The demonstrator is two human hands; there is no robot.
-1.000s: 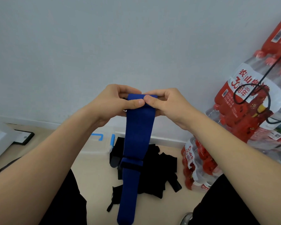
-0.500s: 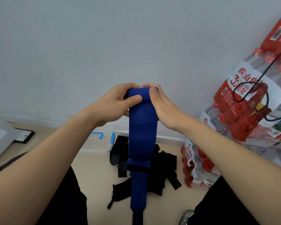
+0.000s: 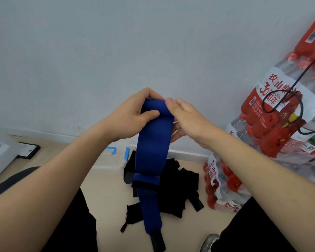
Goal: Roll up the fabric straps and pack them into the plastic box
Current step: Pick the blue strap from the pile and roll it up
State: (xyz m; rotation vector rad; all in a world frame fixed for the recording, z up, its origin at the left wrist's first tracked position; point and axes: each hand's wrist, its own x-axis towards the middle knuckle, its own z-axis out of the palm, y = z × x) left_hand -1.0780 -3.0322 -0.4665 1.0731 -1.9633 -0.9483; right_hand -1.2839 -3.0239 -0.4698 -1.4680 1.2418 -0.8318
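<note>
A wide blue fabric strap (image 3: 153, 151) hangs in front of me, its top end rolled over and its lower end tipped with a black tab. My left hand (image 3: 133, 117) grips the rolled top, thumb pressed on the front. My right hand (image 3: 182, 117) holds the roll's right side, thumb on top and fingers behind the fabric. Below lies a pile of black straps (image 3: 173, 188) on the floor. A clear plastic box (image 3: 109, 157) with blue latches stands by the wall, partly hidden behind my left forearm.
Shrink-wrapped packs of red-labelled water bottles (image 3: 280, 124) are stacked at the right, with a black cable hanging over them. A white frame and a flat black-edged item (image 3: 28, 150) lie at the left. My knees in black trousers flank the beige floor.
The roll at the strap's top has grown and the hanging part has risen, so its black end tab now shows. My right hand has shifted to the roll's right side.
</note>
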